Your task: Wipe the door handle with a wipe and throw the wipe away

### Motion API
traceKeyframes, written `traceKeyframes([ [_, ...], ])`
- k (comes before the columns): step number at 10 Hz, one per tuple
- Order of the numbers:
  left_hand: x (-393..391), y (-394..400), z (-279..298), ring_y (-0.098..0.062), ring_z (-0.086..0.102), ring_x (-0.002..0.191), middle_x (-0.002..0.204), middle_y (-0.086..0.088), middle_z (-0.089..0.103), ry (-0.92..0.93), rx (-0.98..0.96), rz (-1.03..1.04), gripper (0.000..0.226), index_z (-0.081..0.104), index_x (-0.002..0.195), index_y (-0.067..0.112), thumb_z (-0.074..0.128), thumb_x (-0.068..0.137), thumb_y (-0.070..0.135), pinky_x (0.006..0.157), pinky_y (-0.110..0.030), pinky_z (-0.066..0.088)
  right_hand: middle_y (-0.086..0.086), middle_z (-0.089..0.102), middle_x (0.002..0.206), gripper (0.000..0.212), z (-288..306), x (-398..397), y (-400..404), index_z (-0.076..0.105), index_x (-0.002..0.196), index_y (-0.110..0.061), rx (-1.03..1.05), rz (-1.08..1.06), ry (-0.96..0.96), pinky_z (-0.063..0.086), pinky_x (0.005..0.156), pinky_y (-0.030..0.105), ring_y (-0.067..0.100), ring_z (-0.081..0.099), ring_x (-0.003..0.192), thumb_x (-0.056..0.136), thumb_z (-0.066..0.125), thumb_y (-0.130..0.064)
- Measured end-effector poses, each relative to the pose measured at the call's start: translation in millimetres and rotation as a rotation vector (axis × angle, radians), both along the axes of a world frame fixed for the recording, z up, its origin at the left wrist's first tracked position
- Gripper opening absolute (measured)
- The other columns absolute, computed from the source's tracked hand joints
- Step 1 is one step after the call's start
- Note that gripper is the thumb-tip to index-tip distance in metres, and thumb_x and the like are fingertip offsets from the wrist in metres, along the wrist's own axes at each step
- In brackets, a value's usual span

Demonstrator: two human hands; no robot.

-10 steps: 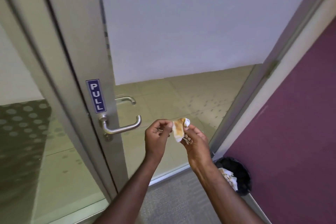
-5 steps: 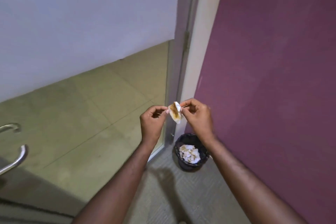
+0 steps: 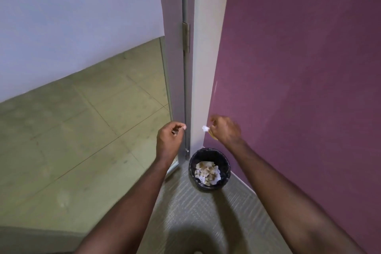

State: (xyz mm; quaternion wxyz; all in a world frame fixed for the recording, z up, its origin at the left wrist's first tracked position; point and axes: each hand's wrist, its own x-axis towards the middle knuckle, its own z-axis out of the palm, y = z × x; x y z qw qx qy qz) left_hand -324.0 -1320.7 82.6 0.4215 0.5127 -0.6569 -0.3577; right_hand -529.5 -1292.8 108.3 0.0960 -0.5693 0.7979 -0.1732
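My right hand (image 3: 225,130) pinches a small crumpled white wipe (image 3: 205,128) with brownish stains, held in the air above a black bin (image 3: 225,181). Most of the wipe is hidden by the fingers and blurred. My left hand (image 3: 170,137) hangs a little to the left at the same height, fingers curled, with nothing in it. The bin stands on the carpet in the corner and holds several used wipes (image 3: 207,173). The door handle is out of view.
A glass door panel (image 3: 82,119) with a frosted upper part fills the left side; its metal frame and hinge (image 3: 186,37) run down the middle. A purple wall (image 3: 299,68) closes off the right. Grey carpet (image 3: 195,212) lies underfoot.
The view has swung right, away from the door handle, onto the bin. My left hand let go of the wipe and drew apart; my right hand keeps it above the bin.
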Motion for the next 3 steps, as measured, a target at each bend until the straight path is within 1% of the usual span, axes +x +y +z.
traceKeyframes([
  [1,-9.3,-11.3,-2.5,-0.002,0.066,0.079,0.087,0.013,0.074,-0.109,-0.060,-0.028,0.005,0.076,0.091,0.023,0.071,0.091,0.022,0.070,-0.019,0.051,0.005,0.077,0.107,0.024,0.0,-14.3,-13.7,0.071,0.114,-0.023,0.002,-0.035,-0.020,0.047,0.078,0.029,0.028,0.069,0.097,0.092,0.061,-0.026],
  [2,-19.1,-16.8,0.0,-0.007,0.065,0.085,0.089,0.011,0.073,-0.161,-0.116,-0.044,0.005,0.075,0.093,0.023,0.071,0.092,0.024,0.075,-0.023,0.051,0.005,0.078,0.101,0.019,10.0,-26.5,-21.3,0.075,0.104,-0.020,-0.118,-0.069,-0.046,0.044,0.071,0.028,0.029,0.070,0.090,0.092,0.061,-0.023],
  [3,-26.7,-18.6,-1.3,-0.008,0.064,0.088,0.091,0.009,0.072,-0.185,-0.135,-0.038,0.005,0.075,0.094,0.022,0.070,0.093,0.025,0.078,-0.026,0.053,0.006,0.078,0.098,0.020,19.9,-30.0,-21.9,0.076,0.103,-0.018,-0.198,-0.063,-0.071,0.044,0.068,0.026,0.028,0.071,0.084,0.092,0.061,-0.019],
])
